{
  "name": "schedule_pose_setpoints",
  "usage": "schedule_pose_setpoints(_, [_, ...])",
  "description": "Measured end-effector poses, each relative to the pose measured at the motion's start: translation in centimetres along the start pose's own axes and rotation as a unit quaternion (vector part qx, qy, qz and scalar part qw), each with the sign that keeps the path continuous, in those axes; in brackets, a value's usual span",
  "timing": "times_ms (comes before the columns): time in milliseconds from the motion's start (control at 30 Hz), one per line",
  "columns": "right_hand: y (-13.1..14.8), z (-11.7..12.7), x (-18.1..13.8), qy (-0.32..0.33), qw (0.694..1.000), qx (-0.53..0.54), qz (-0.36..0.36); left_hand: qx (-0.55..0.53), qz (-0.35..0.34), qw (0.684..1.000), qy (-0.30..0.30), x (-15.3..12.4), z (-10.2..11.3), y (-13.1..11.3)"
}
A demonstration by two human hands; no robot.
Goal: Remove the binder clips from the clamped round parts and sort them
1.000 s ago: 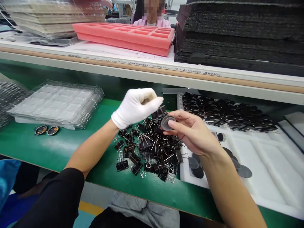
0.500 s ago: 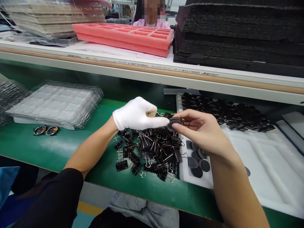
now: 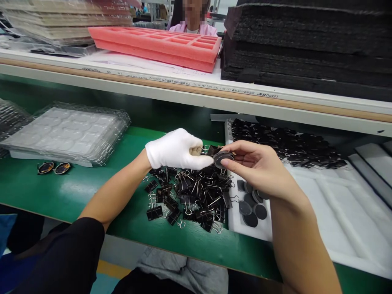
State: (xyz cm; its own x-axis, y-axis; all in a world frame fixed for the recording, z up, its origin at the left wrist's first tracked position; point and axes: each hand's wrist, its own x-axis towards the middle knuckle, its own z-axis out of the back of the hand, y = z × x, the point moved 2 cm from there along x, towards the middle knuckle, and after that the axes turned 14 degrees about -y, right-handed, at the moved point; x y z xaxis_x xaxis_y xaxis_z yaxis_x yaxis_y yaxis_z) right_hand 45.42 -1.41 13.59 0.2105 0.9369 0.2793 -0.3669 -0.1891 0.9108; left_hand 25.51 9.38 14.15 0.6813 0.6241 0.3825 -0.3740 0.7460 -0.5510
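Observation:
My right hand (image 3: 254, 165), bare, pinches a dark round disc (image 3: 223, 159) between thumb and fingers above the heap. My left hand (image 3: 177, 150), in a white glove, is closed with curled fingers, and its thumb tip meets the left edge of the disc. What lies inside its curled fingers is hidden; silver wire shows beside them. Beneath both hands spreads a loose heap of black binder clips (image 3: 196, 192) with silver wire handles. Several similar dark discs (image 3: 251, 219) lie to the right on a white foam tray (image 3: 309, 188), partly behind my right wrist.
Many clipped black pieces (image 3: 284, 141) stand in rows at the tray's back. Clear plastic trays (image 3: 67, 130) and two small oval lens-like pieces (image 3: 62, 168) are at left. Overhead, a shelf edge (image 3: 183, 90) carries pink foam (image 3: 159, 45) and black sheets (image 3: 306, 45). A person (image 3: 193, 24) sits beyond.
The gloved thumb has shifted slightly left along the disc, and the disc is tilted a little differently. The whole view has drifted slightly.

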Motion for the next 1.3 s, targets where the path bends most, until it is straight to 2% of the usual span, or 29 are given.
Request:
schedule_pose_setpoints(200, [-1.0, 1.7, 0.9, -0.133, 0.990, 0.046, -0.026, -0.042, -0.001, 0.997, -0.065, 0.3, 0.0, -0.2])
schedule_pose_setpoints(267, [-1.6, 2.1, 1.2, -0.150, 0.986, 0.058, -0.043, -0.056, 0.018, 0.997, -0.051, 0.6, 0.5, -0.1])
schedule_pose_setpoints(333, [-1.9, 2.2, 1.3, -0.149, 0.984, 0.072, -0.062, -0.057, 0.066, 0.996, -0.018, 0.9, 1.5, 1.2])
schedule_pose_setpoints(400, [-2.1, 2.0, 1.2, -0.143, 0.982, 0.092, -0.085, -0.037, 0.139, 0.989, 0.020, 1.1, 2.6, 4.1])
schedule_pose_setpoints(467, [-2.1, 1.5, 1.2, -0.127, 0.976, 0.124, -0.122, 0.012, 0.219, 0.974, 0.053, 1.0, 3.7, 8.3])
schedule_pose_setpoints(567, [-2.0, 0.1, 1.7, -0.071, 0.960, 0.179, -0.205, 0.076, 0.347, 0.927, 0.118, -0.1, 4.5, 14.8])
schedule_pose_setpoints(600, [-2.0, -0.6, 2.2, -0.043, 0.953, 0.191, -0.232, 0.072, 0.366, 0.916, 0.151, -0.6, 4.4, 16.4])
schedule_pose_setpoints(667, [-2.1, -2.2, 3.5, 0.015, 0.941, 0.195, -0.277, 0.047, 0.360, 0.906, 0.215, -1.5, 4.1, 18.7])
schedule_pose_setpoints(767, [-2.9, -5.2, 6.3, 0.070, 0.941, 0.142, -0.299, 0.057, 0.388, 0.883, 0.257, -2.4, 4.6, 20.0])
schedule_pose_setpoints(833, [-3.9, -7.4, 8.4, 0.088, 0.958, 0.054, -0.268, 0.113, 0.422, 0.868, 0.236, -2.5, 5.6, 20.2])
schedule_pose_setpoints(933, [-5.0, -10.7, 11.2, 0.144, 0.971, -0.125, -0.146, 0.185, 0.401, 0.887, 0.132, -1.4, 6.3, 19.6])
schedule_pose_setpoints(1033, [-5.2, -13.6, 13.3, 0.212, 0.932, -0.294, -0.012, 0.233, 0.340, 0.910, -0.047, 0.2, 4.6, 18.4])
schedule_pose_setpoints(1100, [-5.0, -15.2, 14.2, 0.246, 0.897, -0.365, 0.040, 0.236, 0.309, 0.914, -0.118, 1.0, 2.2, 17.8])
schedule_pose_setpoints(1200, [-5.0, -16.9, 14.9, 0.290, 0.862, -0.408, 0.080, 0.260, 0.321, 0.901, -0.131, 1.3, -1.1, 17.5])
schedule_pose_setpoints(1300, [-5.8, -17.3, 15.7, 0.301, 0.847, -0.430, 0.084, 0.286, 0.339, 0.889, -0.119, 0.9, -2.3, 17.8])
